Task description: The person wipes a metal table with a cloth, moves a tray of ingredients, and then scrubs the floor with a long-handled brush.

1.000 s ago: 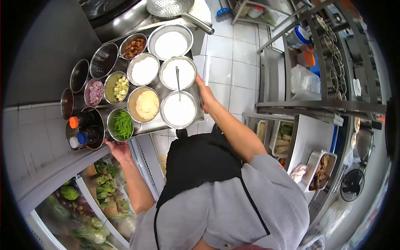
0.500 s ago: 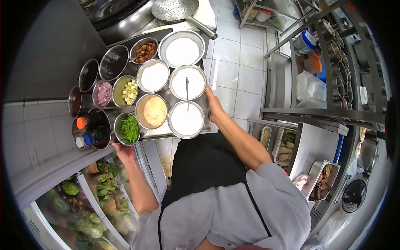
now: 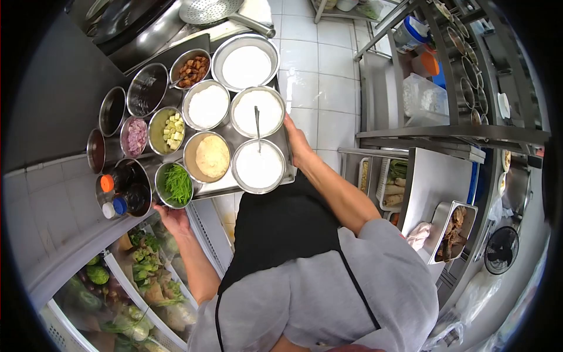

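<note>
A metal tray [image 3: 220, 192] loaded with steel bowls is in front of me. My right hand [image 3: 299, 144] grips its right edge, beside a bowl of white powder [image 3: 258, 111] with a spoon across its rim. My left hand [image 3: 173, 220] holds the near edge from below, its fingers partly hidden, beneath a bowl of chopped green vegetable [image 3: 177, 185]. Other bowls hold white contents, a pale yellow powder [image 3: 212, 157], pale green cubes [image 3: 173, 130], chopped purple onion [image 3: 136, 136] and brown chunks [image 3: 193, 71]. Capped dark bottles [image 3: 138, 198] lie in a pot at left.
A perforated ladle [image 3: 210, 9] lies by a large wok [image 3: 141, 26] at the top left. Below left is a glass-topped cabinet of vegetables [image 3: 146, 264]. Metal shelving [image 3: 434, 134] and a pan of brown food [image 3: 454, 234] stand at right, beyond the tiled floor [image 3: 302, 91].
The surroundings have shifted left and upward in view, while the tray and both hands shift only slightly left. Both hands keep the same hold.
</note>
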Demonstrator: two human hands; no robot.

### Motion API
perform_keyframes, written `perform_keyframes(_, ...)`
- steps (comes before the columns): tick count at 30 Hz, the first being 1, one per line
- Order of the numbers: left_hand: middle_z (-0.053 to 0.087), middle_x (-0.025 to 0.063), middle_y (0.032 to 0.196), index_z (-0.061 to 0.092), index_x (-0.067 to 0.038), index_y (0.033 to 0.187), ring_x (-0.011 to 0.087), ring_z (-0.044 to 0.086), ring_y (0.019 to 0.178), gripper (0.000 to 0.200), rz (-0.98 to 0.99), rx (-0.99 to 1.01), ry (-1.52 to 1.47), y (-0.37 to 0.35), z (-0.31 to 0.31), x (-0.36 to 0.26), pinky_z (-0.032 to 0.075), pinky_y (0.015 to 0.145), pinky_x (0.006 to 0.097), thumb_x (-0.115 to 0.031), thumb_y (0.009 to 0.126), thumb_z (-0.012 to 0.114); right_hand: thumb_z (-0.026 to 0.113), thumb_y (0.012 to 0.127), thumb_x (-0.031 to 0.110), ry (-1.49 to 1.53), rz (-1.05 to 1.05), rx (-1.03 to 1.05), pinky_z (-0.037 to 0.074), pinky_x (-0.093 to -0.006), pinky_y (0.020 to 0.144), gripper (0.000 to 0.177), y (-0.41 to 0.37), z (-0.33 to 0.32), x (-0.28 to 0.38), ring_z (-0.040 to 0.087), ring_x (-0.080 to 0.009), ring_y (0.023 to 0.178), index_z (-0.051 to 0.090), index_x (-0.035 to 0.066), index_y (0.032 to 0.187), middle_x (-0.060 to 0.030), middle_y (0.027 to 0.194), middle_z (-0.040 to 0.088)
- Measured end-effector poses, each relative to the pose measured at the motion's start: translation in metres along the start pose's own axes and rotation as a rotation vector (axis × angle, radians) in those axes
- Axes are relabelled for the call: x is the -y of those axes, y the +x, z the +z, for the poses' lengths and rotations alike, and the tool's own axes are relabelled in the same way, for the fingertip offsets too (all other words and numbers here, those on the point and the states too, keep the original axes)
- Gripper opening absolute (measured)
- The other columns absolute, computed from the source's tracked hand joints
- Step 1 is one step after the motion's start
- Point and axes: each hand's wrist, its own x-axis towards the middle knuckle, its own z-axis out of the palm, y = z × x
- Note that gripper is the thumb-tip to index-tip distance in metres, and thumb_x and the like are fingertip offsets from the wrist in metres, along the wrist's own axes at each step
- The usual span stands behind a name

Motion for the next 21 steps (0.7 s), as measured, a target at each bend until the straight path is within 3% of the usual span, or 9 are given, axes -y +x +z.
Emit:
perform_keyframes(2,0.047,0.0062,0.139,0.043,-0.025,0.135,0.0296,0.046,0.126,0.06,-0.017,0.011,0.0,-0.007,0.007,0.007,0.039,0.104,0.0546,-0.045,0.082,0.065,0.059,0.081,0.065,0.003,0.001,-0.015,0.037,-0.0381,0.103,0.092,-0.003,-0.012,0.003,0.045,-0.0289,0.125,0.042,-0.007,0.136,-0.0194,0.139,0.046)
perform_keyframes(5,0.048,0.0101,0.138,0.045,-0.009,0.135,0.0312,0.047,0.125,0.068,0.039,-0.025,0.019,-0.017,0.019,0.011,0.041,0.102,0.052,-0.044,0.081,0.067,0.059,0.081,0.065,-0.006,-0.019,-0.028,0.037,-0.0383,0.102,0.092,-0.008,-0.017,0.003,0.046,-0.0296,0.125,0.042,-0.008,0.136,-0.0204,0.138,0.046)
perform_keyframes(6,0.048,0.0087,0.138,0.046,-0.015,0.135,0.0307,0.047,0.125,0.065,0.047,-0.013,0.018,-0.022,0.026,0.017,0.042,0.101,0.0525,-0.044,0.081,0.067,0.059,0.081,0.064,-0.002,-0.021,-0.036,0.038,-0.0382,0.102,0.092,-0.004,-0.025,0.001,0.046,-0.0298,0.124,0.042,-0.008,0.136,-0.0208,0.138,0.046)
perform_keyframes(10,0.047,0.0069,0.139,0.044,-0.025,0.135,0.0297,0.046,0.125,0.06,0.032,-0.025,-0.009,-0.03,0.028,0.012,0.041,0.102,0.0524,-0.042,0.082,0.066,0.06,0.082,0.063,-0.026,-0.067,-0.056,0.039,-0.0377,0.101,0.091,-0.022,-0.016,0.01,0.048,-0.0303,0.123,0.041,-0.008,0.136,-0.0223,0.137,0.046)
perform_keyframes(13,0.05,0.0057,0.133,0.045,-0.025,0.133,0.0276,0.048,0.122,0.056,0.023,-0.032,0.0,-0.034,0.027,0.029,0.041,0.102,0.0523,-0.043,0.084,0.065,0.055,0.086,0.06,-0.018,-0.015,-0.004,0.036,-0.0401,0.107,0.084,-0.017,-0.036,0.015,0.037,-0.0284,0.134,0.03,0.01,0.148,-0.0162,0.149,0.032)
perform_keyframes(14,0.051,0.0067,0.13,0.046,-0.021,0.131,0.0271,0.049,0.121,0.054,0.01,-0.087,0.007,-0.042,0.038,0.03,0.042,0.102,0.051,-0.044,0.086,0.063,0.055,0.086,0.06,-0.011,-0.012,0.02,0.035,-0.0396,0.107,0.084,-0.011,-0.043,0.014,0.037,-0.0277,0.134,0.029,0.009,0.148,-0.0151,0.149,0.033)
perform_keyframes(16,0.048,0.0067,0.135,0.042,-0.027,0.135,0.0279,0.047,0.123,0.055,-0.002,-0.088,0.014,-0.042,0.039,0.036,0.042,0.1,0.052,-0.045,0.087,0.061,0.058,0.083,0.062,-0.003,-0.05,-0.018,0.037,-0.0394,0.104,0.088,-0.002,-0.055,0.01,0.042,-0.0289,0.129,0.036,-0.001,0.141,-0.018,0.143,0.041)
perform_keyframes(17,0.046,0.0067,0.137,0.04,-0.029,0.137,0.0283,0.046,0.124,0.056,0.006,-0.072,-0.007,-0.039,0.028,0.015,0.042,0.099,0.0525,-0.046,0.087,0.06,0.059,0.082,0.063,-0.012,-0.093,-0.021,0.039,-0.0394,0.102,0.091,-0.013,-0.03,0.008,0.045,-0.0296,0.127,0.039,-0.006,0.138,-0.0195,0.14,0.045)
perform_keyframes(21,0.047,0.0065,0.135,0.041,-0.028,0.137,0.0275,0.046,0.123,0.055,-0.042,-0.102,-0.021,-0.043,0.029,0.033,0.043,0.098,0.0513,-0.046,0.088,0.058,0.059,0.08,0.065,-0.016,-0.063,-0.026,0.035,-0.0402,0.105,0.096,-0.008,-0.051,0.013,0.042,-0.0311,0.129,0.036,-0.007,0.14,-0.0206,0.142,0.041)
